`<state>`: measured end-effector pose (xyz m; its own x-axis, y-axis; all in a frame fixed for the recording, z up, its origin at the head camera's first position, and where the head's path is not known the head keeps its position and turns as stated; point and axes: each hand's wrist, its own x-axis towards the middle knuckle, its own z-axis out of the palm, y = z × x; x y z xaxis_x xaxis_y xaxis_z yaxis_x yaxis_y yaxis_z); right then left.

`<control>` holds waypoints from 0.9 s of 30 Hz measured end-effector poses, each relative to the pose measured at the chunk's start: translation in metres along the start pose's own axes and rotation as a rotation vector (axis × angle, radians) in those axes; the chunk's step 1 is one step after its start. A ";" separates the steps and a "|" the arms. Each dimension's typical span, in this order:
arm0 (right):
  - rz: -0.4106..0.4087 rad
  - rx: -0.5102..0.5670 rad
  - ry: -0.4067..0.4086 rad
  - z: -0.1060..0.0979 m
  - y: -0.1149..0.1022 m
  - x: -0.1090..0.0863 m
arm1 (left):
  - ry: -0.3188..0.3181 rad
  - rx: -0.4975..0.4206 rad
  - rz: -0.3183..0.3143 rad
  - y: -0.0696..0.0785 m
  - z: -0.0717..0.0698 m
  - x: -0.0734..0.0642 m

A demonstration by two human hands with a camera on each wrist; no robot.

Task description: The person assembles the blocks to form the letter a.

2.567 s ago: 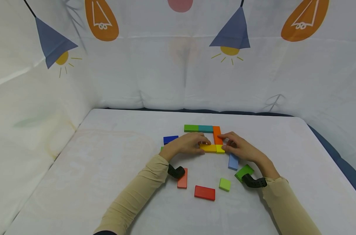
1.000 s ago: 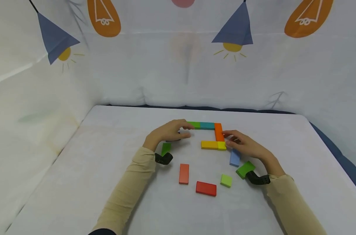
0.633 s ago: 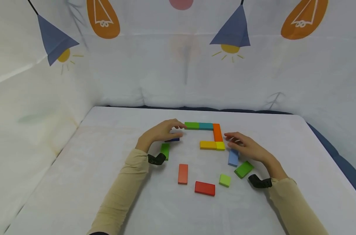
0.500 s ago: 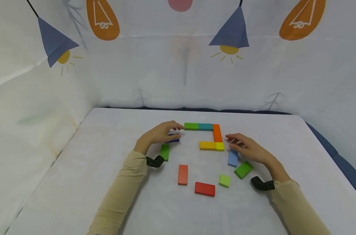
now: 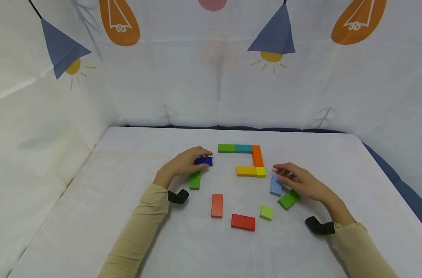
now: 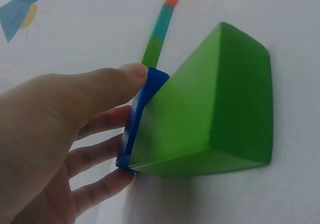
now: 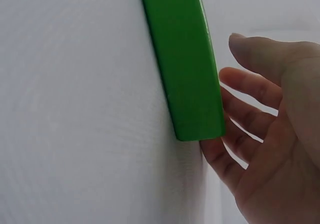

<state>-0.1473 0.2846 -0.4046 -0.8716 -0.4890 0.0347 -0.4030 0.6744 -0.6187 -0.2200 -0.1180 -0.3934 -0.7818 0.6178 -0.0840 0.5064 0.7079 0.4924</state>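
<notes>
My left hand (image 5: 179,165) has its thumb on the near side of a dark blue block (image 5: 203,161) and its fingers along the far side, gripping it at the table. In the left wrist view, a green block (image 6: 240,93) looms in front of that blue block (image 6: 137,119). My right hand (image 5: 305,184) hovers, fingers loosely bent and holding nothing, beside a light blue block (image 5: 275,185). Another green block (image 5: 289,199) lies below the right hand; in the right wrist view this green block (image 7: 187,68) covers some of the fingertips.
On the white table (image 5: 127,166), green (image 5: 226,148), teal (image 5: 244,148), orange (image 5: 257,155), yellow (image 5: 261,172) and amber (image 5: 245,171) blocks join end to end. Nearer lie coral (image 5: 216,205), red (image 5: 243,222) and lime (image 5: 266,212) blocks. A printed cloth hangs behind.
My left hand has left the amber block, gone left past the green row's end, then down onto the dark blue block. My right hand has drawn back from the orange and yellow blocks, rightward and nearer.
</notes>
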 end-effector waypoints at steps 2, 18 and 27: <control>-0.017 -0.001 0.007 0.000 0.000 0.000 | 0.010 0.001 -0.001 0.000 -0.001 -0.001; 0.097 -0.049 -0.045 0.003 -0.011 -0.009 | 0.051 0.036 0.024 -0.002 0.004 -0.001; 0.079 -0.128 -0.043 0.004 -0.017 -0.009 | 0.065 0.041 0.034 -0.002 0.004 -0.002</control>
<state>-0.1314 0.2751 -0.3975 -0.8903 -0.4531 -0.0452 -0.3684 0.7751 -0.5133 -0.2183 -0.1189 -0.3974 -0.7852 0.6192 -0.0113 0.5465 0.7013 0.4577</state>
